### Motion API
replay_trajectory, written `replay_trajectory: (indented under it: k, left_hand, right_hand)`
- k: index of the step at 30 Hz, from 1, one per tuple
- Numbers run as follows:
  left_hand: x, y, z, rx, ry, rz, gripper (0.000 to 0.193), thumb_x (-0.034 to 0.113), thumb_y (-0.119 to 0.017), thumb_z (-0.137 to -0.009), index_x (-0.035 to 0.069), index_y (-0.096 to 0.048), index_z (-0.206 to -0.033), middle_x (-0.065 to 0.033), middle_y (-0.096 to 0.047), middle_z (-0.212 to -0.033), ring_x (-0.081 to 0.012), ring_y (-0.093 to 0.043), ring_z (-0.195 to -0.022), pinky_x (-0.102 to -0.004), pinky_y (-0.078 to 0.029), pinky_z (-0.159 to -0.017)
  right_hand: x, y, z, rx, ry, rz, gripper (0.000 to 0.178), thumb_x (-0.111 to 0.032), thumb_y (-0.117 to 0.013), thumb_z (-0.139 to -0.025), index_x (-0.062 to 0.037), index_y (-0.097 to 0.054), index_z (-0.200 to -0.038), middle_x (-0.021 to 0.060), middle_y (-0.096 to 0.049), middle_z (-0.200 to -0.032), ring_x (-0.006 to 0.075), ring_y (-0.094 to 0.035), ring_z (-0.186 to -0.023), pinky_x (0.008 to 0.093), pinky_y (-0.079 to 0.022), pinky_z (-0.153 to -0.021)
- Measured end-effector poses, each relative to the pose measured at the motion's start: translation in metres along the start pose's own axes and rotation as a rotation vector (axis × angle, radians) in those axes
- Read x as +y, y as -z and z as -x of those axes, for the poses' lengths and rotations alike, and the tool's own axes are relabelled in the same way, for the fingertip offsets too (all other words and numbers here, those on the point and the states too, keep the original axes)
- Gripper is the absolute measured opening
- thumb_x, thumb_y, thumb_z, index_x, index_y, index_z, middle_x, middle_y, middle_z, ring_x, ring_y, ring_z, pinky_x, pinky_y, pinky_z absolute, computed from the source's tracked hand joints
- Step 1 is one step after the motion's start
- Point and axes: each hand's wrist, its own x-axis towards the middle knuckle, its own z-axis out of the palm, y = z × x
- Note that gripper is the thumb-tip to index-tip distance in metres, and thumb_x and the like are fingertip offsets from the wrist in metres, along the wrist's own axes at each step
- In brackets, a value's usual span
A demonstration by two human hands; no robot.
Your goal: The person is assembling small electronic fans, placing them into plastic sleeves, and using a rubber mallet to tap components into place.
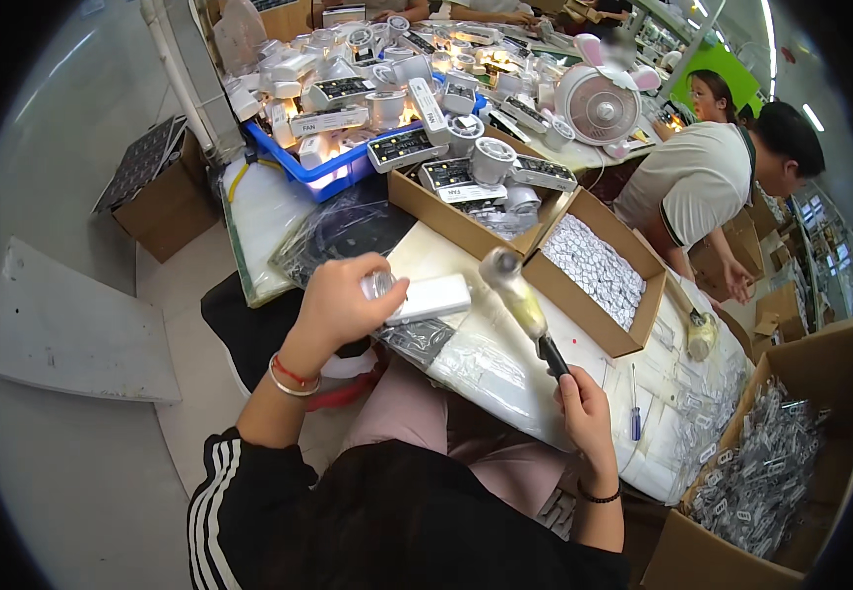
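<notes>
My left hand (343, 300) is closed around a white plastic lamp unit (434, 298), a flat oblong body with a round clear end under my fingers. It is held above the near edge of the worktable. My right hand (587, 411) grips the black handle of a mallet (517, 300), whose yellowish, tape-wrapped shaft and round head point up and away, close to the lamp unit. Between the mallet and the far side stands a shallow cardboard box (651, 320) of small white discs. A blue-handled screwdriver (635, 418) lies right of my right hand.
Lamp units fill a blue crate (333, 182) and another cardboard box (446, 224) beyond my hands. A pink fan (599, 103) stands behind. At right are a second mallet (702, 336) and a large carton (677, 556) of clear plastic parts. A co-worker (697, 177) leans nearby.
</notes>
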Motion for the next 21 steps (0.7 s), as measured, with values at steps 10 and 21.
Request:
replay_trajectory:
  k: [10,21]
  left_hand:
    - [-0.007,-0.011,-0.039,-0.057,-0.019,0.009,0.031,0.032,-0.058,-0.088,0.003,-0.068,-0.086,-0.0185,-0.066,-0.076,-0.0352,-0.065,-0.071,-0.0371,-0.049,-0.065]
    - [-0.010,-0.010,-0.035,-0.024,-0.114,0.022,0.034,0.038,-0.054,-0.089,0.008,-0.069,-0.083,-0.0176,-0.065,-0.072,-0.0376,-0.063,-0.069,-0.0433,-0.050,-0.063]
  right_hand:
    - [-0.024,-0.050,0.010,0.292,0.490,0.001,0.043,-0.013,-0.049,-0.097,0.0055,-0.042,-0.135,0.0006,-0.051,-0.074,0.0071,-0.044,-0.061,0.0206,-0.035,-0.054]
    - [-0.059,-0.057,0.013,0.296,0.606,0.123,0.041,-0.007,-0.052,-0.093,0.0064,-0.049,-0.131,0.0085,-0.061,-0.088,0.0110,-0.053,-0.071,0.0235,-0.044,-0.067]
